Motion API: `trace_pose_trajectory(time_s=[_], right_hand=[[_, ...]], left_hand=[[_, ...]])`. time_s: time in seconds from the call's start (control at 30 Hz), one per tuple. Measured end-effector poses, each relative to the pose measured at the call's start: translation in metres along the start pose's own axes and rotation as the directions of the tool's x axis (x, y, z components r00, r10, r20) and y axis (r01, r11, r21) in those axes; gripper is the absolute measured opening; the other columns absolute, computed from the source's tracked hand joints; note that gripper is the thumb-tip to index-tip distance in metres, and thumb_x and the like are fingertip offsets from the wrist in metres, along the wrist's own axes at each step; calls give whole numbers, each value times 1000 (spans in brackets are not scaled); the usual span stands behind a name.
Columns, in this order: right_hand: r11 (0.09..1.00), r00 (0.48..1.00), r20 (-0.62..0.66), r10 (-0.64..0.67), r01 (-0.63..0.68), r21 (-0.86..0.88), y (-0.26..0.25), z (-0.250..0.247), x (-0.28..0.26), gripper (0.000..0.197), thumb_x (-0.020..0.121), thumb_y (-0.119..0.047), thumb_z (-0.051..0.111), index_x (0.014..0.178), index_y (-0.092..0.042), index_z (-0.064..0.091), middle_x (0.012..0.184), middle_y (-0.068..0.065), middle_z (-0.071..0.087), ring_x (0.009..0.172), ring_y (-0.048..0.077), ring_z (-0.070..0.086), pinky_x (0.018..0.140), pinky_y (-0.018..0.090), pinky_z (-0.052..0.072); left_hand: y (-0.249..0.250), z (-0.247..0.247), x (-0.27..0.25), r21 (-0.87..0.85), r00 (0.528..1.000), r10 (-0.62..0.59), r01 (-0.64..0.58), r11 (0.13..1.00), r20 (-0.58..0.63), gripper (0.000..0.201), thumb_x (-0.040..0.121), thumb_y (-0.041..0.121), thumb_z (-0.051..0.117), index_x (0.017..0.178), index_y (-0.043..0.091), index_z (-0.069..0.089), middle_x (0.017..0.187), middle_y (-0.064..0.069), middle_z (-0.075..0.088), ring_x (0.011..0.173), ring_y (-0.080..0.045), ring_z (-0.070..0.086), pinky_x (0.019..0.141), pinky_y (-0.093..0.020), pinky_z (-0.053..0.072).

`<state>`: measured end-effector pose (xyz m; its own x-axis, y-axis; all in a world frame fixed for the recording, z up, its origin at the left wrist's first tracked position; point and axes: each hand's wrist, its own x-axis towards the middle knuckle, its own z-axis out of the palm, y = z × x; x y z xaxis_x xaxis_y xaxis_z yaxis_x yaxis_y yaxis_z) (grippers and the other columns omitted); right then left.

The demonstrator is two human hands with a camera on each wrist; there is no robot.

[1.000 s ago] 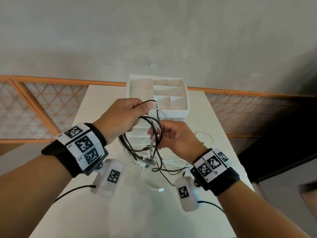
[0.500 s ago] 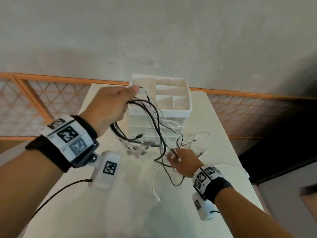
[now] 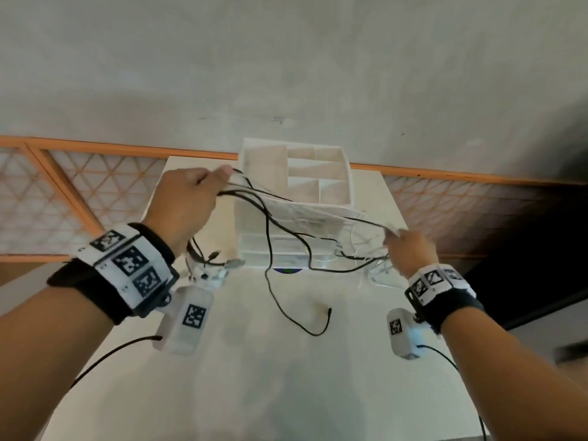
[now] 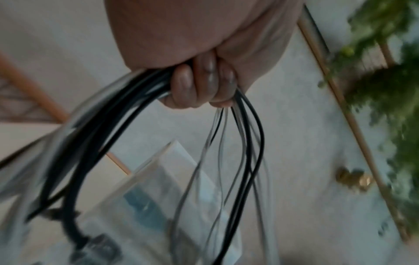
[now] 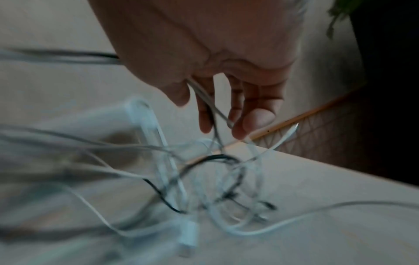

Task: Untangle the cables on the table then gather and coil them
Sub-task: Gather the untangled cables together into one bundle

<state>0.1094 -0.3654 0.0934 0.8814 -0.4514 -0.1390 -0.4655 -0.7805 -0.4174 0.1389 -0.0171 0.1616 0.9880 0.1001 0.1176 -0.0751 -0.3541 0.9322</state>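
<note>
White table [image 3: 286, 377] against a grey wall, orange lattice railing [image 3: 79, 198] behind it. Left hand [image 3: 184, 202] raised, fingers curled tight round a bundle of black and white cables [image 3: 270, 218]; the left wrist view shows the fingertips [image 4: 181, 84] closed over the strands, cables looping down on both sides of the fist. Right hand [image 3: 410, 249] lower and out to the right, well apart from the left, pinching white cable strands; in the right wrist view a white strand runs between thumb and fingers, other fingers loosely extended. Cables stretch in the air between the two hands, in front of the white drawer organiser [image 3: 296, 192] that stands beyond both hands. One black cable end [image 3: 329, 311] hangs down onto the table between the hands. A tangle of white and black loops [image 5: 215, 188] lies on the table below the right hand, blurred. Plugs dangle just under the left wrist.
</note>
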Motion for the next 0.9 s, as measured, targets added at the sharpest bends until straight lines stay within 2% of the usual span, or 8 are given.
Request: trace_pose_trajectory(time_s=[0.13, 0.27, 0.4, 0.5, 0.57, 0.7, 0.83, 0.9], right_hand=[[981, 982, 105, 155, -141, -131, 17, 30, -8, 49, 102, -43, 41, 122, -5, 65, 124, 22, 65, 116, 39, 59, 98, 39, 46], [963, 995, -96, 32, -5, 269, -11, 5, 1, 29, 98, -37, 43, 94, -25, 69, 103, 9, 74, 95, 35, 70, 90, 48, 56], [867, 928, -366, -69, 237, 439, -38, -36, 0, 34, 97, -48, 37, 100, -32, 66, 88, 0, 72, 79, 29, 71, 77, 47, 59], [883, 985, -165, -43, 115, 455, -33, -38, 2, 24, 104, -28, 40, 109, -20, 62, 94, 8, 70, 64, 28, 69, 63, 40, 60], [888, 980, -197, 6, 85, 453, -24, -36, 3, 20, 101, -21, 43, 101, -19, 63, 94, 9, 72, 63, 25, 71, 63, 39, 62], [883, 987, -46, -156, 161, 440, -22, -24, -3, 32, 105, -33, 42, 90, -18, 66, 75, 5, 67, 52, 14, 57, 53, 26, 46], [817, 870, -457, -184, 394, 421, -35, -29, -15, 30, 105, -35, 38, 97, -24, 65, 73, -5, 60, 63, -1, 55, 62, 16, 45], [829, 886, -424, -188, 375, 415, -30, -22, -7, 32, 102, -43, 37, 92, -30, 64, 83, -5, 64, 73, 1, 60, 71, 16, 49]], left_hand=[[14, 2, 5, -200, 999, -35, 33, 979, -4, 54, 94, 38, 60, 49, 24, 36, 39, 11, 27, 38, -13, 20, 48, -27, 16], [3, 14, 2, 108, 997, 12, -20, 994, 72, 57, 93, 48, 58, 49, 17, 39, 49, -3, 35, 44, -19, 31, 55, -32, 26], [-3, 19, -4, 342, 997, -23, -6, 940, 80, 57, 94, 46, 56, 53, 9, 39, 53, -9, 38, 54, -26, 38, 55, -35, 27], [-3, 14, -5, 284, 1000, -14, 16, 959, -10, 56, 94, 43, 57, 52, 11, 39, 53, -7, 37, 53, -25, 36, 56, -34, 27], [-1, 8, -3, 193, 995, 15, 3, 981, -94, 54, 93, 43, 57, 54, 11, 38, 55, -9, 36, 53, -24, 33, 57, -33, 27], [5, 6, -2, 170, 993, 113, -108, 980, -20, 57, 93, 45, 56, 64, -1, 43, 62, -14, 38, 55, -22, 33, 59, -33, 27], [2, 17, -7, 215, 990, 133, -141, 966, 51, 58, 94, 47, 56, 65, -3, 47, 57, -10, 39, 54, -23, 35, 58, -34, 29], [0, 19, -10, 229, 991, 118, -128, 965, 56, 58, 94, 47, 55, 66, -2, 46, 57, -9, 39, 54, -23, 35, 58, -34, 28]])
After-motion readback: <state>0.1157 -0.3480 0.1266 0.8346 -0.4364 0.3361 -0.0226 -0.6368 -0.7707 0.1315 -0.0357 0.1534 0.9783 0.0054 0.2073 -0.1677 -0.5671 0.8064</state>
